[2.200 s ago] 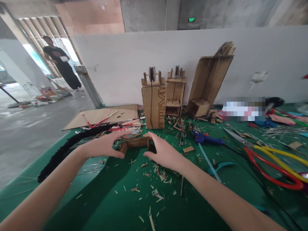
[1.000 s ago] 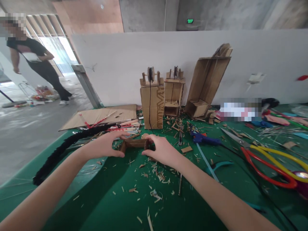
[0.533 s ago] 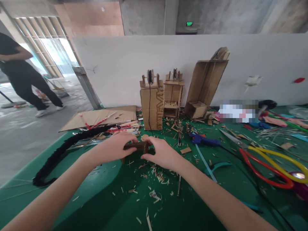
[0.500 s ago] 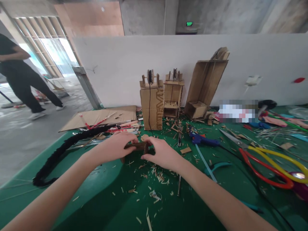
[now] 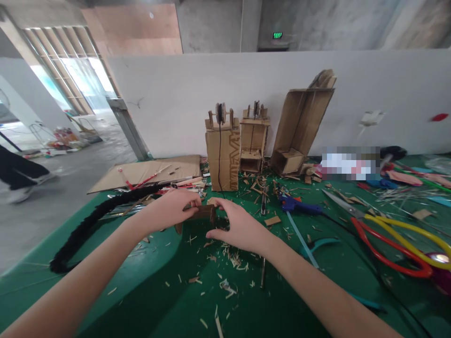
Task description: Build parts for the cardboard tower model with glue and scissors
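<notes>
Both my hands grip a small open cardboard box just above the green table. My left hand clasps its left end, fingers curled over the top edge. My right hand pinches its right end between thumb and fingers. The box is tipped so that one brown side faces me. Cardboard scraps lie scattered under and in front of my hands.
Behind stand two cardboard towers and a leaning cardboard box. A black fuzzy strip runs at left, beside a flat cardboard sheet. A blue glue gun and red and yellow scissors lie right. A person's legs pass far left.
I have closed both hands on the small box and tipped it up from lying open-side up. The person in the background has walked left, almost out of view.
</notes>
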Demonstrator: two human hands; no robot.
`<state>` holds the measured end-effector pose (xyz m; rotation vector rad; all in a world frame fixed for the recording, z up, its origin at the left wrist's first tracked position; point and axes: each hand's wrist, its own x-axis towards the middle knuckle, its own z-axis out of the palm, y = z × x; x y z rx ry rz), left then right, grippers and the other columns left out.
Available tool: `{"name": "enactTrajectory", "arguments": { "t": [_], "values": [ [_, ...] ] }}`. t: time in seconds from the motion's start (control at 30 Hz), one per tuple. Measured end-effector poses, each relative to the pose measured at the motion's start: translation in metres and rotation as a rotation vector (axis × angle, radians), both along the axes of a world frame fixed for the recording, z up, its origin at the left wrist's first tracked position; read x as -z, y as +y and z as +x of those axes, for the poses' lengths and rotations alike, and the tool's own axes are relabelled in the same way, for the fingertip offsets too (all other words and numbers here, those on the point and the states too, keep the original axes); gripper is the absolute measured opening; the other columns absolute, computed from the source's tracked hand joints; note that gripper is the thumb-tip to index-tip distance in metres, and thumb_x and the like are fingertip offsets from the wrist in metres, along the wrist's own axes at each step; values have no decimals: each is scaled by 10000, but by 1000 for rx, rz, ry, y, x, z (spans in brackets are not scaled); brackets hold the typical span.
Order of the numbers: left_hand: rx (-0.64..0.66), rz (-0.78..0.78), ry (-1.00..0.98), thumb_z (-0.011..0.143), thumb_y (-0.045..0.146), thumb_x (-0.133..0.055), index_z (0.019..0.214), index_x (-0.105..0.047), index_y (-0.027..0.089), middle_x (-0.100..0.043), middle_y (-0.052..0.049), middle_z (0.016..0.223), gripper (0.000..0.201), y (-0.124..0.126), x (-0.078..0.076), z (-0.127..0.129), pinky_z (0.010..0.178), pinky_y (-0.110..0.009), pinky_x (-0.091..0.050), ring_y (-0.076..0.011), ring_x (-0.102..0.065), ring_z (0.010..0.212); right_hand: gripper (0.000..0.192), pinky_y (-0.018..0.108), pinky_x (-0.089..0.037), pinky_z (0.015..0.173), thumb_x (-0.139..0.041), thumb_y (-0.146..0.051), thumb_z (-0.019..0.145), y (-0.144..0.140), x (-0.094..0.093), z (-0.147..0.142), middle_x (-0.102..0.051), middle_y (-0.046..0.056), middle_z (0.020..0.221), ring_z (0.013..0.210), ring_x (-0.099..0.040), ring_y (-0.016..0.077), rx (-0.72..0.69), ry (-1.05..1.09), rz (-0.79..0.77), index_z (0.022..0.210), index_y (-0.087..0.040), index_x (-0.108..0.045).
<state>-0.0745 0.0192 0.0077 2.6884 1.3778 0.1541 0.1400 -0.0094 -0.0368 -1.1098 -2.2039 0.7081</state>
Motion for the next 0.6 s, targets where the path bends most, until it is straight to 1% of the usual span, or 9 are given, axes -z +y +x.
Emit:
{"name": "enactTrajectory", "arguments": {
  "t": [0.1, 0.2, 0.4, 0.6],
  "values": [
    [-19, 7, -1, 835, 256, -441, 840, -624, 213, -677, -28, 830, 188, -1, -6, 0, 714, -329, -424, -191, -592, 778, 690, 409, -446, 916, -661, -488, 744, -2, -2, 3, -546, 109, 1265, 1159, -501, 279, 15, -2, -10, 1333, -223, -419],
    [-8, 12, -20, 826, 263, -452, 835, -627, 218, -676, -22, 829, 181, -2, -9, 2, 714, -326, -424, -189, -592, 784, 656, 418, -437, 921, -667, -413, 763, -3, 0, 2, -565, 95, 1238, 1142, -513, 272, 21, -8, -11, 1342, -242, -410],
    [25, 22, -15, 832, 263, -458, 836, -627, 226, -673, -16, 816, 173, -2, -7, 5, 730, -335, -426, -189, -599, 773, 548, 408, -431, 924, -654, -302, 788, -1, 5, -2, -585, 83, 1212, 1142, -514, 255, 23, 4, 39, 1296, -237, -458],
    [9, -4, -20, 842, 274, -450, 840, -619, 225, -673, -15, 827, 177, -2, -8, 2, 719, -331, -427, -191, -601, 776, 518, 388, -429, 931, -647, -269, 795, -1, 3, 0, -589, 76, 1221, 1133, -533, 237, -7, 38, -2, 1281, -232, -472]
  ]
}}
